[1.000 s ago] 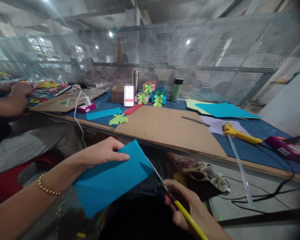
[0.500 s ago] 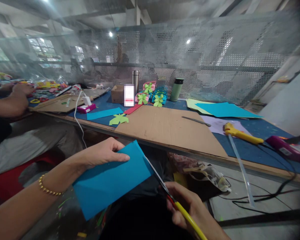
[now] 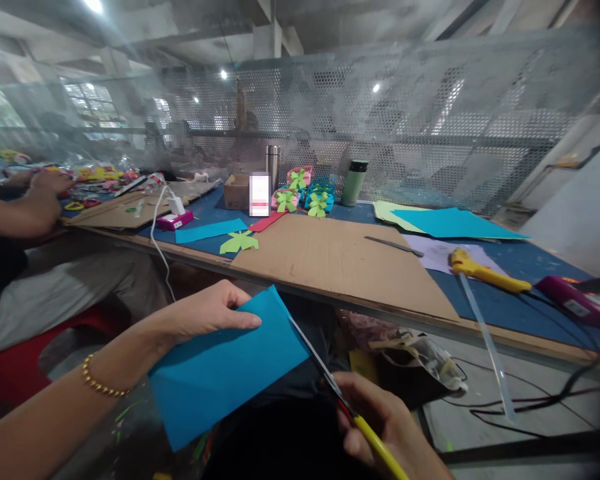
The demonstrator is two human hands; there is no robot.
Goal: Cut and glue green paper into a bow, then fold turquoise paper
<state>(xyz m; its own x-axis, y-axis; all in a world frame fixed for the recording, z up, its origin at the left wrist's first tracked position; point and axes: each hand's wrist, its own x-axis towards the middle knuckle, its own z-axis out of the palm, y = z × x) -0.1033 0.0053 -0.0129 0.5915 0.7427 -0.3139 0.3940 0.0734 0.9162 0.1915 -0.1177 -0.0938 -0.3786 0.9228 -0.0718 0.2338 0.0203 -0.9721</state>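
A blue sheet of paper (image 3: 230, 373) is pinched along its upper edge by my left hand (image 3: 220, 310), thumb on top and fingers hidden behind it. The paper hangs over my lap, in front of the table edge. My right hand (image 3: 380, 417) grips a pair of scissors (image 3: 325, 370) with yellow and red handles. The blades lie along the right edge of the paper, their tips near its upper right corner. How far the blades are apart is hard to see.
On the table lie a brown cardboard sheet (image 3: 340, 263), a metal blade (image 3: 393, 247), a yellow glue gun (image 3: 485, 270), blue paper sheets (image 3: 460, 220) and green paper cutouts (image 3: 239, 242). A green tumbler (image 3: 354, 183) stands behind. Another person's arm (image 3: 20, 217) is at far left.
The view has shifted slightly, so everything sits a little lower. My hands, the paper and the scissors keep nearly the same positions relative to each other.
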